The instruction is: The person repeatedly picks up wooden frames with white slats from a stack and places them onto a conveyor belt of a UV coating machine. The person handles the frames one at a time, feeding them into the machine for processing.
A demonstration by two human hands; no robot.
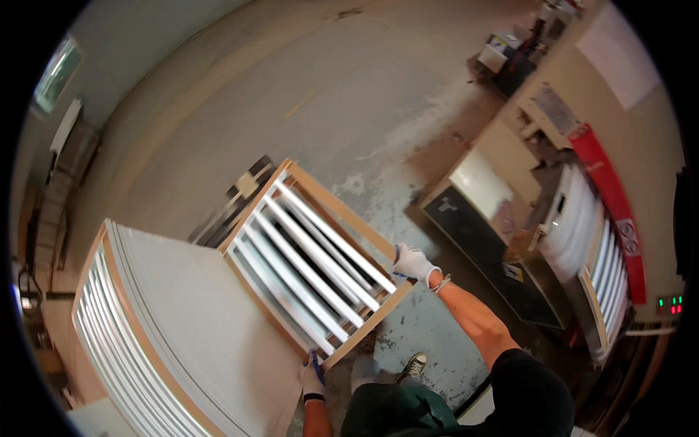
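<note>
I hold a rectangular frame [314,264] with brown, wood-like edges and several shiny pale bars across it. It is tilted in front of my legs. My right hand [413,264], in a white glove, closes on its right corner. My left hand [312,375], in a glove with blue fingers, grips the near left corner; part of its fingers is hidden by the edge. Close beside the frame on the left rises a tall stack [193,291] of pale layers, with a similar barred frame showing along its outer side.
On the right stands a machine [495,251] with a dark side panel and a long red bar [610,197]. Another barred frame [606,266] leans there. A small lit display [670,304] is at the far right. Blurred equipment [510,54] stands farther off on the grey floor [291,87].
</note>
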